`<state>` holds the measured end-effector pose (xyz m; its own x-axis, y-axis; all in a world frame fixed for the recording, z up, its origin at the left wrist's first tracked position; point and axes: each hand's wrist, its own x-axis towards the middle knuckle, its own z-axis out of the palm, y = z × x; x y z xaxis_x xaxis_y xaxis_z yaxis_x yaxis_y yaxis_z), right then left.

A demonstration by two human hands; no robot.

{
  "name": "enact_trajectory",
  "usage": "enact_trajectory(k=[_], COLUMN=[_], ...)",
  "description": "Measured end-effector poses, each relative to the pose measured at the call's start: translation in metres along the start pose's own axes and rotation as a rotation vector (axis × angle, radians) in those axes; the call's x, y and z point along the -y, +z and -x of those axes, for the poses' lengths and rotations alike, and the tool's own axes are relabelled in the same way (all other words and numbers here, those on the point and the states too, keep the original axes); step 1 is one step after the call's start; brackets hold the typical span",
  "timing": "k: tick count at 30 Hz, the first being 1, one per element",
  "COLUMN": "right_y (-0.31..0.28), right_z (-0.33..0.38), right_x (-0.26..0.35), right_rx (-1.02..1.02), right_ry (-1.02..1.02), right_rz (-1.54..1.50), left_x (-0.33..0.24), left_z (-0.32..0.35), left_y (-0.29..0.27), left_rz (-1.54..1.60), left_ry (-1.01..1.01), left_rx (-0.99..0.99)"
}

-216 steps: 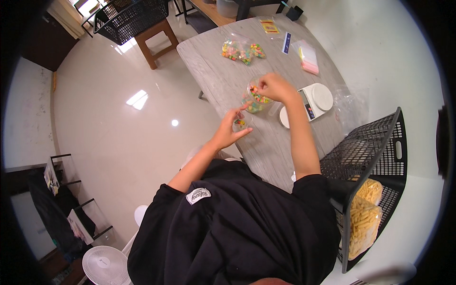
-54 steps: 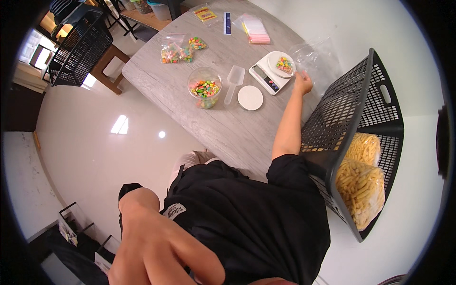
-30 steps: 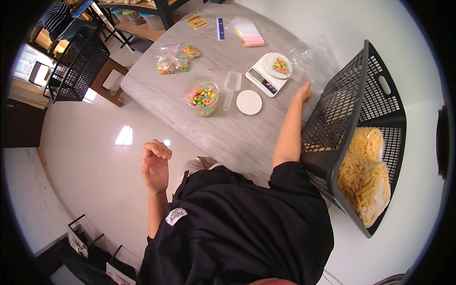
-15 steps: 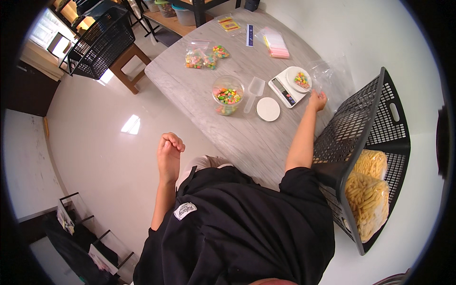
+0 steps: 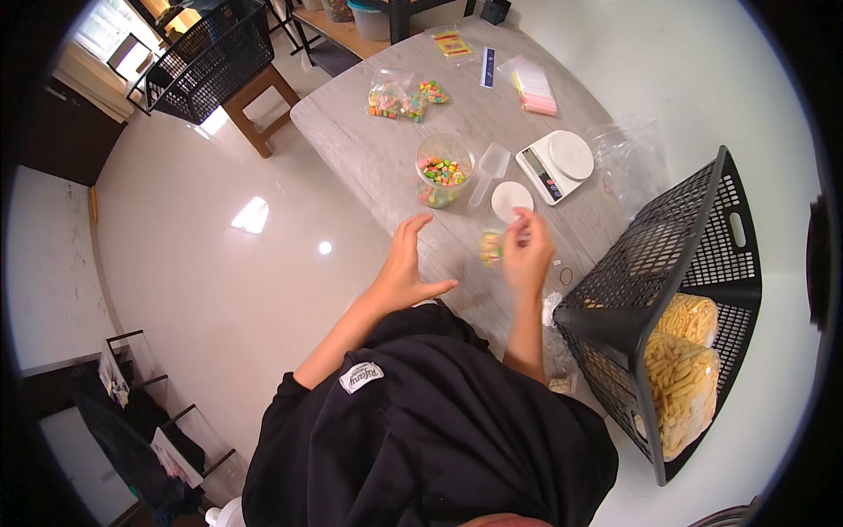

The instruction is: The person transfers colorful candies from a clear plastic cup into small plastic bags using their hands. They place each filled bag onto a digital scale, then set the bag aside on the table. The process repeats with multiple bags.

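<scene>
My right hand [image 5: 529, 256] is closed on a small clear bag of colourful candy [image 5: 491, 249], blurred by motion, above the near part of the table. My left hand [image 5: 406, 272] is spread open to the left of the bag, holding nothing. Just beyond the hands lies a round white lid [image 5: 511, 200]. Past it stand a clear tub of colourful candy [image 5: 444, 173], a translucent scoop [image 5: 490, 172] and a white kitchen scale [image 5: 557, 169] with a bare pan.
Filled candy bags [image 5: 388, 97] lie far left on the grey table [image 5: 351, 123]. A stack of pink-edged bags [image 5: 535, 86] and a blue strip [image 5: 487, 68] are at the back. Clear plastic [image 5: 628, 158] lies beside a black basket [image 5: 650, 255] holding bagged yellow snacks [image 5: 680, 386].
The candy bag has left the scale's pan and come toward me in my right hand. My left hand has moved right, over the table edge, and its fingers have spread.
</scene>
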<state>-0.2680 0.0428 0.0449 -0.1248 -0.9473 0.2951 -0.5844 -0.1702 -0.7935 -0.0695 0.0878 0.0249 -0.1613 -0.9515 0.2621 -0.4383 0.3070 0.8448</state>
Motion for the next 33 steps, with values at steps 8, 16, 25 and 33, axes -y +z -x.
enact_trajectory(k=[8,16,25,33], right_y=[0.038,0.050,0.050,0.053], right_z=[0.032,0.020,0.010,0.004], right_x=[0.058,0.061,0.043,0.040], right_rx=[0.280,0.326,0.500,0.583], right_ry=[-0.164,-0.230,0.104,0.164], right_rz=[-0.314,-0.323,-0.538,-0.597], left_x=[0.020,0.052,0.041,0.051], left_z=[-0.003,-0.015,-0.014,-0.014], left_y=[-0.004,0.015,0.009,0.009], left_rz=[-0.087,0.200,0.012,-0.046], left_ry=[0.052,0.148,0.154,0.191], left_rx=[-0.101,-0.223,-0.245,-0.174])
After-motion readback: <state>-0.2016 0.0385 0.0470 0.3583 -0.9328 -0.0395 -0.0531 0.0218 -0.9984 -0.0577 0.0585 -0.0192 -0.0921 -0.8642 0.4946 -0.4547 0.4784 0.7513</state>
